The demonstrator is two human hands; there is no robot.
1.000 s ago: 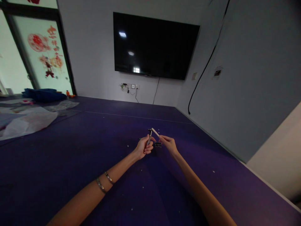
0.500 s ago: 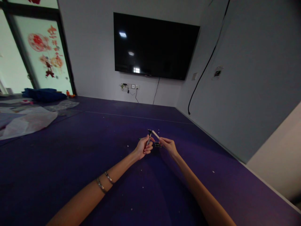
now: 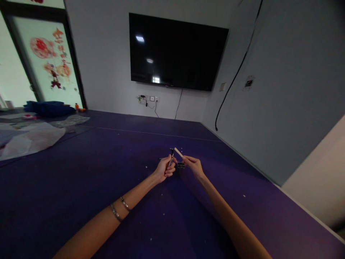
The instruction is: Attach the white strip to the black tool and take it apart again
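Observation:
My left hand is closed around a slim black-and-silver tool held upright, with a small dark head at its top; its exact kind is too small to make out. Pinched in the fingertips of my right hand is a pale flat stick, tilted up and leftward. The stick's upper end is close to the tool's head; whether they touch I cannot tell. Between the hands, low down, a small dark object with light marks shows, partly hidden by fingers. Two bracelets circle my left forearm.
A purple surface with scattered white bits spreads below my hands. Clear plastic sheeting and a dark blue cloth heap lie at left. Ahead, a television hangs over wall sockets. A black cable dangles at right.
Both hands keep nearly the same place and hold. The stick in my right hand has shifted very slightly; the small dark object below shows a little more clearly.

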